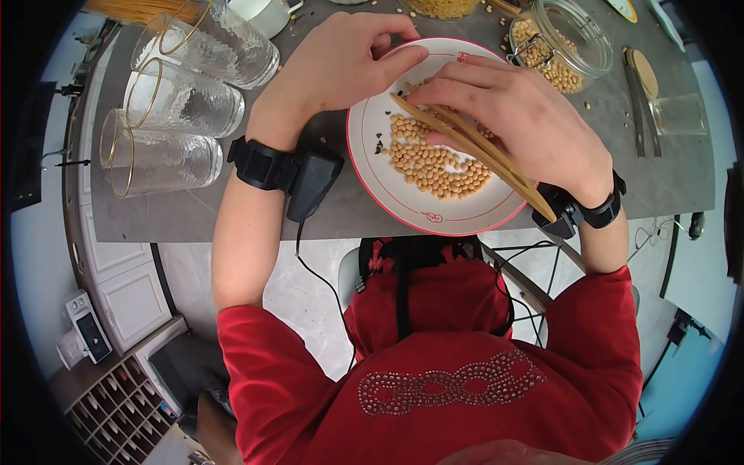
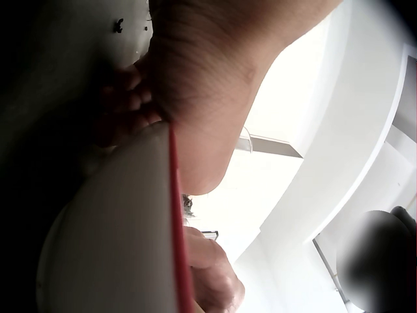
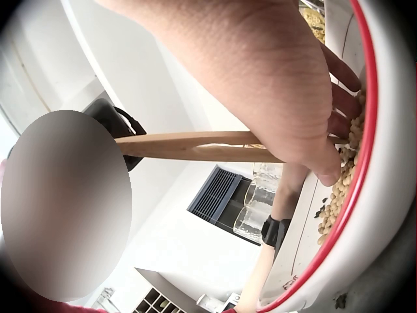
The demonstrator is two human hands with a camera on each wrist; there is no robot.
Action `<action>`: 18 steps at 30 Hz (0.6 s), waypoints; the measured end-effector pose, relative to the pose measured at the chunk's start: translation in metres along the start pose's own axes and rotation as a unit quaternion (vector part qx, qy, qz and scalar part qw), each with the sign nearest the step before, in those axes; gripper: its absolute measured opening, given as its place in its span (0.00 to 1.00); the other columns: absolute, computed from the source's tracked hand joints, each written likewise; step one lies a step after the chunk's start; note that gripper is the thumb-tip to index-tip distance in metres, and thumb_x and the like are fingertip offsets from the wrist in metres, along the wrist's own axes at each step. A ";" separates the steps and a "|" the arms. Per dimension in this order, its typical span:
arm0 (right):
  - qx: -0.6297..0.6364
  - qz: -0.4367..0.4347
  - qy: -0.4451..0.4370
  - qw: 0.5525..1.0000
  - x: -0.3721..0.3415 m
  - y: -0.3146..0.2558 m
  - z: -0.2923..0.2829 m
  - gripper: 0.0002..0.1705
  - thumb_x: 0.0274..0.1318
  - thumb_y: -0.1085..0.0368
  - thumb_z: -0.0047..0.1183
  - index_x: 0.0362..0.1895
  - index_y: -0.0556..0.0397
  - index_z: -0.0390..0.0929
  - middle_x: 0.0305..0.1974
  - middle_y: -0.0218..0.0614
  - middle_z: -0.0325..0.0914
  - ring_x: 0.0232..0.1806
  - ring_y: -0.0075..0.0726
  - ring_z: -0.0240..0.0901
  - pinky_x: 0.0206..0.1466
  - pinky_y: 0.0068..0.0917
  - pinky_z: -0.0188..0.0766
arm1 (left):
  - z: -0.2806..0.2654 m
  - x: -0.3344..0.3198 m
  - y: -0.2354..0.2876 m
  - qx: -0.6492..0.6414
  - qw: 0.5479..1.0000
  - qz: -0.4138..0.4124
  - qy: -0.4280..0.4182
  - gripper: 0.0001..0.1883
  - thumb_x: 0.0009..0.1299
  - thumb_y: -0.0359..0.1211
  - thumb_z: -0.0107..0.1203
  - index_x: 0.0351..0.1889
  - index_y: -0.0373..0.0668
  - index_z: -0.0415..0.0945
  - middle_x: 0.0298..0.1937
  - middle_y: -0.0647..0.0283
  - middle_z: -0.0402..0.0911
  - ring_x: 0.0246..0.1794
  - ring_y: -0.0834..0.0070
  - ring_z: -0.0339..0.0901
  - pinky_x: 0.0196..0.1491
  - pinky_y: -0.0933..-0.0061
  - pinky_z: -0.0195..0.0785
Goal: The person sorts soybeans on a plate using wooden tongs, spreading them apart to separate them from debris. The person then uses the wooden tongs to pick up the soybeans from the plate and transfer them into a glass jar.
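A white plate (image 1: pixel 391 190) with a red rim lies at the table's near edge, a layer of pale soybeans (image 1: pixel 442 174) and a few dark bits in it. At its far left rim is my left hand (image 1: pixel 341 66), thumb over the inside and fingers on the outer side, gripping the edge. My right hand (image 1: pixel 527 116) holds wooden tongs (image 1: pixel 496 159) between thumb and fingers, their joined end pointing toward my right wrist. In the right wrist view, the fingertips (image 3: pixel 342 120) reach down into the beans, partly hidden by the palm.
Several gold-rimmed glasses (image 1: pixel 174 101) stand on the left. An open clip-top jar (image 1: pixel 562 46) of soybeans sits beyond the plate. Dark tongs (image 1: pixel 639 108) and a small glass (image 1: pixel 678 116) lie at the right. Stray beans and dark bits dot the grey table (image 1: pixel 310 194).
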State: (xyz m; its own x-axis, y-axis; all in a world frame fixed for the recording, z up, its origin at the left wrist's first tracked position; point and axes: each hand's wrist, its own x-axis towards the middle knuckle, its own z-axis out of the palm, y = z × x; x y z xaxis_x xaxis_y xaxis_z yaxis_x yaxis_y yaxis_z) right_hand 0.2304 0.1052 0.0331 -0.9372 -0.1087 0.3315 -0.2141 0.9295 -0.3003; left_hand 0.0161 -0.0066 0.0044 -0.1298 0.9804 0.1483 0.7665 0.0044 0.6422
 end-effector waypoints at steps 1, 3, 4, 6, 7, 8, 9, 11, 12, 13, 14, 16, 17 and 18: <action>0.000 0.000 0.000 1.000 0.000 0.000 0.000 0.16 0.61 0.57 0.62 0.49 0.50 0.82 0.45 0.35 0.82 0.47 0.49 0.80 0.46 0.43 0.78 | 0.000 0.000 0.000 -0.003 1.000 0.000 0.000 0.11 0.77 0.38 0.60 0.46 0.40 0.82 0.18 0.74 0.70 0.22 0.87 0.59 0.26 0.78 0.53; -0.001 -0.002 0.000 1.000 0.000 -0.001 0.000 0.16 0.61 0.57 0.62 0.49 0.50 0.82 0.45 0.35 0.82 0.47 0.49 0.80 0.46 0.43 0.78 | 0.001 0.000 -0.001 0.000 1.000 0.000 0.003 0.11 0.77 0.38 0.60 0.47 0.40 0.82 0.19 0.74 0.70 0.22 0.87 0.59 0.26 0.78 0.54; -0.003 -0.005 0.001 1.000 0.000 -0.001 0.000 0.16 0.61 0.58 0.62 0.49 0.50 0.82 0.45 0.35 0.82 0.47 0.49 0.80 0.46 0.43 0.78 | 0.002 0.000 -0.002 0.003 1.000 0.001 0.008 0.11 0.77 0.38 0.60 0.47 0.40 0.82 0.19 0.74 0.70 0.22 0.87 0.59 0.26 0.78 0.54; -0.004 -0.007 0.005 1.000 0.000 -0.001 0.000 0.16 0.61 0.58 0.63 0.49 0.50 0.82 0.45 0.35 0.81 0.47 0.49 0.80 0.46 0.43 0.78 | -0.001 -0.001 0.005 -0.012 1.000 -0.007 -0.006 0.11 0.77 0.38 0.60 0.47 0.40 0.82 0.19 0.74 0.70 0.22 0.87 0.59 0.26 0.78 0.54; -0.005 -0.009 0.009 1.000 0.000 -0.001 0.001 0.16 0.61 0.58 0.63 0.49 0.50 0.82 0.45 0.34 0.81 0.47 0.49 0.80 0.47 0.43 0.78 | -0.003 -0.001 0.008 -0.026 0.999 -0.015 -0.018 0.11 0.76 0.38 0.60 0.47 0.40 0.82 0.19 0.74 0.71 0.22 0.87 0.59 0.25 0.78 0.54; -0.004 -0.008 0.009 1.000 0.000 -0.001 0.001 0.16 0.61 0.58 0.63 0.49 0.50 0.82 0.45 0.34 0.81 0.47 0.49 0.80 0.47 0.43 0.78 | -0.003 -0.001 0.008 -0.027 0.999 -0.015 -0.019 0.11 0.76 0.38 0.60 0.47 0.40 0.82 0.19 0.74 0.71 0.22 0.87 0.59 0.25 0.78 0.54; -0.004 -0.007 0.007 1.000 0.000 -0.001 0.001 0.16 0.61 0.58 0.63 0.49 0.50 0.82 0.45 0.34 0.81 0.47 0.49 0.80 0.47 0.43 0.78 | -0.003 -0.001 0.008 -0.027 0.999 -0.014 -0.020 0.11 0.77 0.38 0.60 0.47 0.40 0.82 0.19 0.74 0.71 0.22 0.88 0.60 0.26 0.78 0.55; -0.002 -0.006 0.004 1.000 0.000 -0.001 0.001 0.16 0.60 0.58 0.63 0.49 0.50 0.82 0.45 0.34 0.81 0.47 0.49 0.80 0.47 0.42 0.77 | -0.003 -0.001 0.008 -0.027 0.999 -0.014 -0.021 0.11 0.77 0.38 0.60 0.47 0.40 0.82 0.19 0.73 0.72 0.22 0.88 0.61 0.26 0.78 0.55; -0.005 -0.006 0.002 1.000 0.000 -0.001 0.001 0.16 0.60 0.58 0.63 0.49 0.50 0.82 0.45 0.34 0.81 0.47 0.49 0.80 0.47 0.42 0.77 | -0.003 -0.002 0.007 -0.032 0.999 -0.014 -0.020 0.11 0.77 0.38 0.60 0.47 0.40 0.82 0.19 0.73 0.72 0.22 0.88 0.61 0.26 0.78 0.55; -0.009 -0.005 -0.001 1.000 -0.001 -0.001 0.001 0.16 0.60 0.57 0.63 0.49 0.50 0.82 0.45 0.33 0.81 0.47 0.48 0.80 0.46 0.42 0.77 | -0.002 -0.002 0.007 -0.036 0.999 -0.015 -0.020 0.11 0.77 0.38 0.60 0.47 0.39 0.82 0.20 0.73 0.73 0.22 0.88 0.61 0.26 0.79 0.55; -0.008 -0.005 -0.001 1.000 -0.001 -0.001 0.001 0.16 0.60 0.57 0.63 0.49 0.50 0.82 0.45 0.33 0.81 0.47 0.48 0.80 0.46 0.42 0.77 | -0.001 -0.002 0.006 -0.037 0.999 -0.015 -0.021 0.11 0.77 0.38 0.60 0.47 0.39 0.82 0.20 0.73 0.73 0.22 0.88 0.61 0.26 0.79 0.55; -0.011 -0.007 0.001 1.000 -0.001 -0.001 0.002 0.16 0.60 0.57 0.63 0.49 0.50 0.82 0.45 0.33 0.81 0.46 0.48 0.80 0.46 0.43 0.77 | 0.001 -0.002 0.004 -0.066 0.998 -0.008 -0.014 0.11 0.77 0.38 0.60 0.47 0.40 0.82 0.20 0.74 0.73 0.22 0.89 0.61 0.26 0.79 0.55; -0.010 -0.007 0.001 1.000 -0.001 -0.001 0.002 0.16 0.60 0.57 0.63 0.49 0.50 0.82 0.45 0.33 0.81 0.46 0.48 0.80 0.46 0.43 0.77 | 0.001 -0.001 0.003 -0.067 0.998 -0.009 -0.014 0.11 0.77 0.38 0.60 0.47 0.40 0.82 0.20 0.74 0.73 0.22 0.89 0.61 0.26 0.79 0.55; -0.008 0.003 -0.011 1.000 0.000 -0.002 0.000 0.18 0.60 0.55 0.64 0.51 0.49 0.82 0.46 0.34 0.81 0.49 0.49 0.79 0.48 0.42 0.78 | 0.000 -0.001 0.003 -0.060 0.998 -0.006 -0.016 0.11 0.77 0.38 0.60 0.47 0.40 0.82 0.20 0.74 0.73 0.22 0.89 0.61 0.26 0.79 0.55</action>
State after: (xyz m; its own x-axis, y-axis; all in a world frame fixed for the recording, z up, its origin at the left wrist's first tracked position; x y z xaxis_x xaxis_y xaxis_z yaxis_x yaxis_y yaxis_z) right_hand 0.2312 0.1028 0.0333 -0.9443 -0.1105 0.3100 -0.2042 0.9354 -0.2885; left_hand 0.0184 -0.0078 0.0061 -0.1169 0.9862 0.1174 0.6836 -0.0059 0.7298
